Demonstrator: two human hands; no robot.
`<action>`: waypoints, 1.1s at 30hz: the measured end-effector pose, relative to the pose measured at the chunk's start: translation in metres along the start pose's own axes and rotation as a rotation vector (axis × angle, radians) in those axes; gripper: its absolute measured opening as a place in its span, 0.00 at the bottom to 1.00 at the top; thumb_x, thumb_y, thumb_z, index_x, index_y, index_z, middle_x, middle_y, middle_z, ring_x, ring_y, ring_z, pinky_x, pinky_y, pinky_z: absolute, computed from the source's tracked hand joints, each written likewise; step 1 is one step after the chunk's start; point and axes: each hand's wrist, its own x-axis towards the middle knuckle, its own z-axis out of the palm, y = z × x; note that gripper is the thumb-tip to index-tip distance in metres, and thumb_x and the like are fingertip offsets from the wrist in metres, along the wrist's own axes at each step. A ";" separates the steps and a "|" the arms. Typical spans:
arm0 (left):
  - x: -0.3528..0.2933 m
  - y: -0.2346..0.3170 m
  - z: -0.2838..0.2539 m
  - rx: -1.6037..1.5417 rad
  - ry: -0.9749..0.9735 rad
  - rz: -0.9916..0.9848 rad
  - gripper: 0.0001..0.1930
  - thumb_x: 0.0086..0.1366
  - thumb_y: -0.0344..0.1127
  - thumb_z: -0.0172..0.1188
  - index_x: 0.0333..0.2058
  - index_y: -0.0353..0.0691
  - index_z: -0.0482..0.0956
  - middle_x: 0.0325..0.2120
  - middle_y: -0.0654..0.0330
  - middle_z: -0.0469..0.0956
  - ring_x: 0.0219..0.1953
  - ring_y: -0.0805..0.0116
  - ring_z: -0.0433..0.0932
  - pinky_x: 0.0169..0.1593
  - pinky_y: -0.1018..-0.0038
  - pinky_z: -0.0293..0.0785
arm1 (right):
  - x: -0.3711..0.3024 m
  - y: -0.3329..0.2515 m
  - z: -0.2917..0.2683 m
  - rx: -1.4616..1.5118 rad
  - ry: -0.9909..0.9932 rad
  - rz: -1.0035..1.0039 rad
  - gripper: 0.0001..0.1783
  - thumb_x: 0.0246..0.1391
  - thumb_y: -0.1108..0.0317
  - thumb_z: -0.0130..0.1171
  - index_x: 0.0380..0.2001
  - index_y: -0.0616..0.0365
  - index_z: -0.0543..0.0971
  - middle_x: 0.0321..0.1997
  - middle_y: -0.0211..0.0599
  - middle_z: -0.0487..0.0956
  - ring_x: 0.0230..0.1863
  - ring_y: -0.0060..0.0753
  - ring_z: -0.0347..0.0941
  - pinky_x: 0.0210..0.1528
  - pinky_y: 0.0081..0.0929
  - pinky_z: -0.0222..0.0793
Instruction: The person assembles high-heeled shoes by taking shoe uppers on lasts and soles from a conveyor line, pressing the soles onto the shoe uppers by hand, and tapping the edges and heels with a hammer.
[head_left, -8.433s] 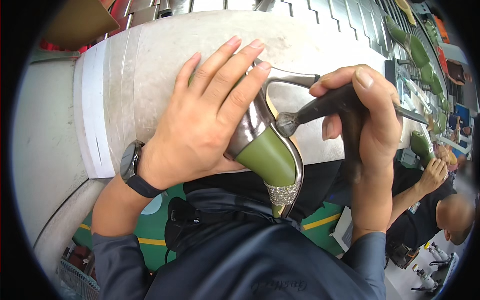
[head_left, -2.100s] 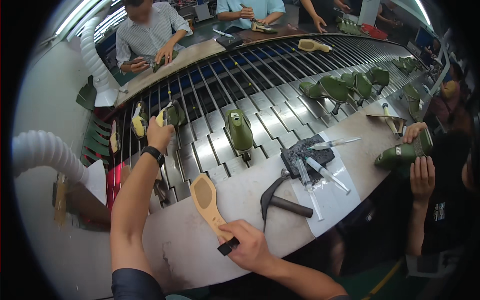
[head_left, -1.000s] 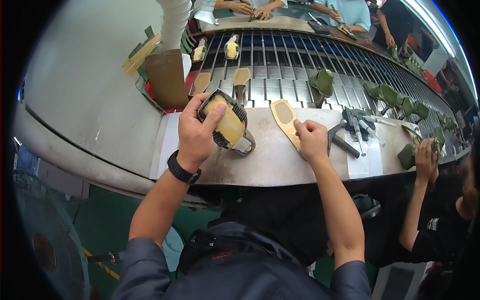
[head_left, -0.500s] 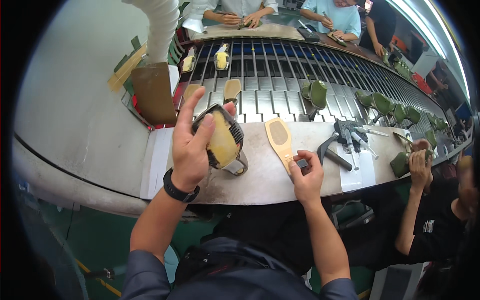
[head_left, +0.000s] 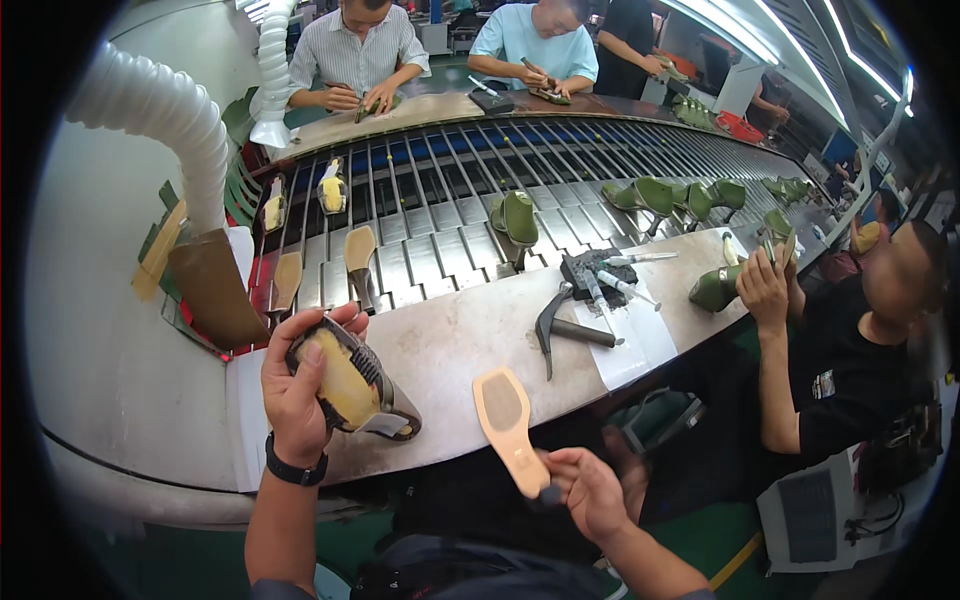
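Observation:
My left hand (head_left: 297, 395), with a dark watch on its wrist, is closed round a shoe upper on a last (head_left: 350, 380). The upper's underside faces up, showing a yellow bottom and dark edges folded in. In my right hand (head_left: 595, 490) is the narrow end of a tan shoe sole (head_left: 503, 425) with a darker patch on its wide part. A small dark piece (head_left: 548, 496) shows at the fingers by that end; its kind is blurred. The sole slants over the near edge of the worktable (head_left: 440, 345), apart from the upper.
A hammer (head_left: 575, 330) and several syringe-like tubes on a dark block (head_left: 590, 275) lie to the right. Beyond runs a roller conveyor (head_left: 430, 225) bearing soles, uppers and green heeled shoes (head_left: 515, 218). A co-worker (head_left: 850, 330) handles a green shoe at right. A white hose (head_left: 165, 120) hangs left.
The view has swung right. My right hand has drawn the sole back toward my body, past the table's near edge. My left hand still grips the upper, now lower in view.

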 end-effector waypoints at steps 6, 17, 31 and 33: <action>0.016 0.014 0.025 -0.026 0.001 -0.082 0.25 0.80 0.33 0.50 0.72 0.39 0.59 0.60 0.34 0.75 0.62 0.45 0.80 0.66 0.52 0.77 | 0.048 0.031 0.024 -0.248 -0.079 0.345 0.20 0.74 0.64 0.56 0.57 0.72 0.78 0.47 0.54 0.86 0.46 0.46 0.87 0.50 0.41 0.85; 0.013 0.013 0.019 -0.115 -0.188 -0.228 0.30 0.79 0.36 0.55 0.73 0.35 0.56 0.62 0.36 0.76 0.64 0.46 0.78 0.66 0.55 0.76 | 0.040 -0.038 0.142 -0.464 -0.269 -0.395 0.14 0.73 0.66 0.60 0.38 0.67 0.85 0.34 0.33 0.86 0.33 0.18 0.79 0.34 0.21 0.74; -0.008 0.022 0.015 -0.136 -0.280 -0.327 0.54 0.60 0.64 0.74 0.69 0.26 0.64 0.66 0.36 0.71 0.69 0.47 0.73 0.70 0.53 0.71 | 0.058 -0.027 0.188 -0.496 -0.335 -0.138 0.19 0.74 0.59 0.57 0.46 0.68 0.84 0.44 0.41 0.87 0.43 0.28 0.83 0.45 0.28 0.79; -0.008 0.019 0.015 -0.177 -0.252 -0.367 0.54 0.55 0.58 0.79 0.68 0.26 0.64 0.65 0.35 0.72 0.68 0.48 0.74 0.71 0.53 0.70 | 0.060 -0.026 0.196 -0.505 -0.330 -0.231 0.17 0.74 0.61 0.58 0.45 0.67 0.86 0.37 0.35 0.86 0.37 0.22 0.80 0.39 0.24 0.76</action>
